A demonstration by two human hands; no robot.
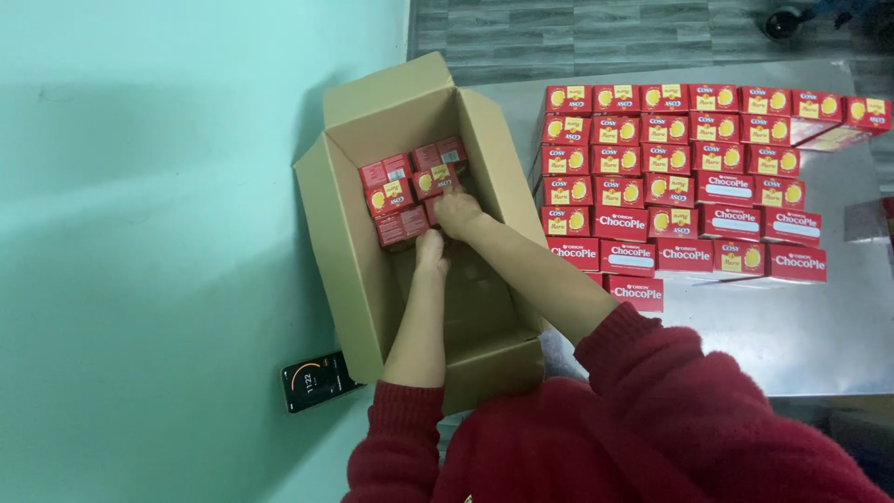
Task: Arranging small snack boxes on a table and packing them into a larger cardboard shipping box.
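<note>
I see both hands down inside the open cardboard box. My left hand rests against a small red box at the near edge of the packed cluster; whether the fingers are closed around it or only pressing, I cannot tell. My right hand lies on another red box in the middle of that cluster, fingers curled over it, though I cannot tell if it is truly gripped.

I judge the packing as barely begun: only a handful of red boxes sit at the far end of the carton, and the whole near half of its floor is bare. A large array of red boxes waits on the metal table to the right, just beside the carton.

The carton walls hem the hands in on both sides, and the upright flaps stand tall; the right forearm crosses over the right wall. A phone lies near the carton's near-left corner, on the green surface
</note>
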